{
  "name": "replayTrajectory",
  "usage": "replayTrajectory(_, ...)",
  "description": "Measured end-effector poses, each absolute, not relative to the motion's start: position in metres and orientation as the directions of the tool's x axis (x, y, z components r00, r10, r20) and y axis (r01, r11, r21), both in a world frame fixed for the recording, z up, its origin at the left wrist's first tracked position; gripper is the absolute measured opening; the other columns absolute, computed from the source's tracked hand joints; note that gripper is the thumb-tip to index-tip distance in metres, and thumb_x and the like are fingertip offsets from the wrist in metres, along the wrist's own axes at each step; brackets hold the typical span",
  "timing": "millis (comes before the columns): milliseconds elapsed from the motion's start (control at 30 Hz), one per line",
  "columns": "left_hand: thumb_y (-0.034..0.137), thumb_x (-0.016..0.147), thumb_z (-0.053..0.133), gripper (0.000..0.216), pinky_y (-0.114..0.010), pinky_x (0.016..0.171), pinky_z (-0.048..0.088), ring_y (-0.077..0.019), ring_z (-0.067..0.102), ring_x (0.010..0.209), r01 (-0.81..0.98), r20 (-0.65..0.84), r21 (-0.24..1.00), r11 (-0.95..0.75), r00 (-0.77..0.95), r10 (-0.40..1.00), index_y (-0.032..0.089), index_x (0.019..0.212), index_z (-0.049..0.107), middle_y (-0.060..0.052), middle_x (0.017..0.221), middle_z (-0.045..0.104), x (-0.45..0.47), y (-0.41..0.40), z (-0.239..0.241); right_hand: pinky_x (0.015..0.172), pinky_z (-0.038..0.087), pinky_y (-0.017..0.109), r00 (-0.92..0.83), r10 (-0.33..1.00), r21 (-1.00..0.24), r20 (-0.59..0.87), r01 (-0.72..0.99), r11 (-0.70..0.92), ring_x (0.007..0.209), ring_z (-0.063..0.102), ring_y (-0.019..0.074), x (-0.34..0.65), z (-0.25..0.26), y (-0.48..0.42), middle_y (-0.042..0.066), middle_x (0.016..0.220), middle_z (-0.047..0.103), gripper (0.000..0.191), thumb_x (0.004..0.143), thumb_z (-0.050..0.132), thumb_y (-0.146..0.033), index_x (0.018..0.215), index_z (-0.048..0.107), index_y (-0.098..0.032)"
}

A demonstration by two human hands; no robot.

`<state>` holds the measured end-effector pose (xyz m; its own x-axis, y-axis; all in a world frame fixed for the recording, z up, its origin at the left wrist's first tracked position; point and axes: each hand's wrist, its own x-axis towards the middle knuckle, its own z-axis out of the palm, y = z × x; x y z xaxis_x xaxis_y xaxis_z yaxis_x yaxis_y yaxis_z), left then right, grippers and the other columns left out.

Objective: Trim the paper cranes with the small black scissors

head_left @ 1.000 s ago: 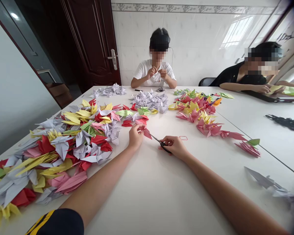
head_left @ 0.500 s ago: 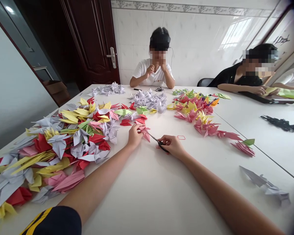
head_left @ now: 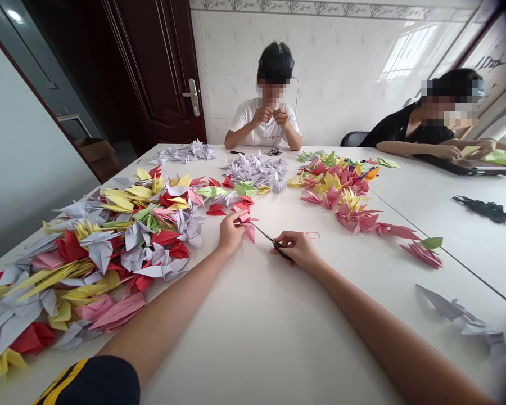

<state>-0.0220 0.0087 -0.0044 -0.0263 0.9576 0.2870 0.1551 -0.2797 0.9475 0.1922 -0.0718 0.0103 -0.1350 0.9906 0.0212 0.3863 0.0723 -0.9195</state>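
Between the closed fingers of my left hand (head_left: 231, 232) is a pink paper crane (head_left: 248, 227), held just above the white table (head_left: 253, 326). My right hand (head_left: 298, 247) is wrapped round the dark handles of a pair of scissors (head_left: 278, 246). The thin metal blades point left toward the crane, their tips close to its right side; I cannot tell whether they touch it. To the left of my left hand lies a large heap of folded paper cranes (head_left: 135, 247) in white, yellow, red, pink and green.
White cranes (head_left: 257, 171) lie at the middle back, and a mixed row of cranes (head_left: 333, 183) runs right. A grey-white crane (head_left: 461, 318) and a black bundle of cord (head_left: 487, 209) lie further right. One person (head_left: 263, 124) sits opposite, another (head_left: 405, 132) at the right.
My left hand and the crane have shifted slightly left, and the scissor tips now sit a little off the crane. The person opposite has lowered their hands slightly.
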Motion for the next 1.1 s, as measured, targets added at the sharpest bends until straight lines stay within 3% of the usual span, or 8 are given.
replayTrajectory(200, 0.003, 0.065, 0.070, 0.048, -0.036, 0.089, 0.058, -0.0230, 0.071, 0.097, 0.034, 0.221, 0.975, -0.221, -0.008, 0.975, 0.016, 0.111, 0.075, -0.010, 0.114, 0.074, -0.0217, 0.0043, 0.0015, 0.036, 0.035, 0.023, -0.125, 0.992, -0.920, 0.015, 0.386, 0.063, 0.037, 0.050, 0.0108, 0.1916, 0.0107, -0.0716, -0.003, 0.059, 0.063, 0.026, 0.069, 0.079, -0.039, 0.083, 0.070, -0.020)
replayTrajectory(433, 0.010, 0.069, 0.073, 0.044, -0.038, 0.099, 0.054, -0.0243, 0.066, 0.113, 0.007, 0.273, 0.962, -0.273, -0.048, 0.961, 0.017, 0.112, 0.074, -0.010, 0.121, 0.072, -0.0227, 0.0028, 0.0018, 0.036, 0.035, 0.024, -0.125, 0.991, -0.933, 0.039, 0.351, 0.080, 0.037, 0.050, 0.0111, 0.1913, 0.0098, -0.0729, -0.003, 0.059, 0.063, 0.032, 0.068, 0.082, -0.045, 0.083, 0.068, -0.020)
replayTrajectory(667, 0.014, 0.069, 0.075, 0.041, -0.038, 0.093, 0.057, -0.0259, 0.068, 0.109, -0.054, 0.237, 0.970, -0.239, -0.049, 0.970, 0.015, 0.110, 0.073, -0.013, 0.121, 0.071, -0.0219, 0.0020, 0.0033, 0.035, 0.037, 0.023, -0.156, 0.987, -0.946, 0.031, 0.315, 0.079, 0.040, 0.050, 0.0117, 0.1928, 0.0055, -0.0711, -0.003, 0.059, 0.061, 0.036, 0.067, 0.083, -0.048, 0.085, 0.068, -0.020)
replayTrajectory(933, 0.006, 0.074, 0.062, 0.048, -0.032, 0.089, 0.057, -0.0176, 0.069, 0.098, 0.015, 0.313, 0.950, -0.313, -0.020, 0.950, 0.017, 0.120, 0.068, -0.012, 0.127, 0.065, -0.0212, 0.0067, -0.0030, 0.034, 0.039, 0.023, -0.161, 0.986, -0.948, 0.034, 0.307, 0.082, 0.042, 0.050, 0.0117, 0.1907, 0.0043, -0.0713, -0.004, 0.058, 0.058, 0.039, 0.064, 0.084, -0.048, 0.085, 0.067, -0.020)
replayTrajectory(1100, 0.004, 0.075, 0.057, 0.037, -0.033, 0.089, 0.058, -0.0177, 0.070, 0.094, 0.118, 0.332, 0.934, -0.339, 0.072, 0.941, 0.018, 0.103, 0.076, -0.010, 0.112, 0.070, -0.0208, 0.0079, -0.0051, 0.035, 0.035, 0.023, -0.147, 0.989, -0.936, 0.030, 0.344, 0.079, 0.038, 0.050, 0.0110, 0.1901, 0.0069, -0.0714, -0.004, 0.057, 0.058, 0.034, 0.069, 0.080, -0.047, 0.084, 0.066, -0.020)
